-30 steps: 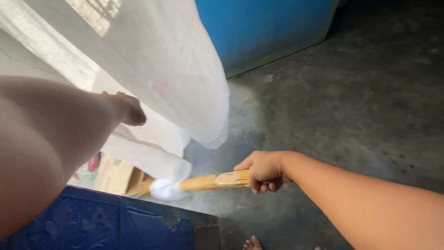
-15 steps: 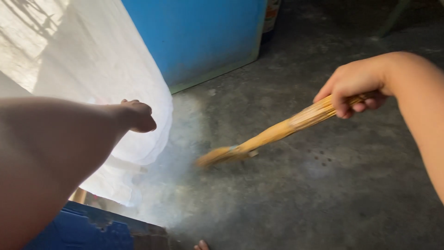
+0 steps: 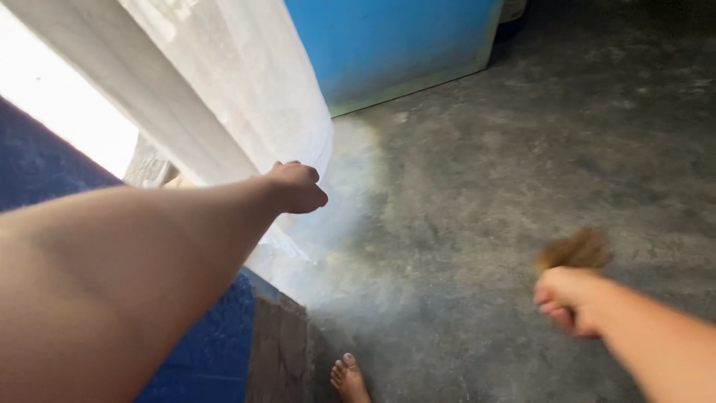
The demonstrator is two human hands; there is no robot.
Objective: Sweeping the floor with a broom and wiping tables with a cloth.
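Left hand [image 3: 297,186] is pinching the white curtain [image 3: 246,97] aside; right hand [image 3: 570,297] is clenching the blurred broom [image 3: 574,250] — advisable: low, short strokes across the concrete floor [image 3: 507,164].

Bare arms, bare hands, one bare foot in view.

Looking down now: the left hand [image 3: 297,186] comes off a long forearm that fills the lower left, with no sleeve, no watch, no band, no ring that shows. The right hand [image 3: 568,298] is blurred, its forearm running off the lower right corner, again uncovered, nothing worn at the wrist. At the bottom edge a foot [image 3: 349,379] shows toes and short plain nails, no sandal or sock. No clothing enters the picture; both arms are bare as far up as they show.
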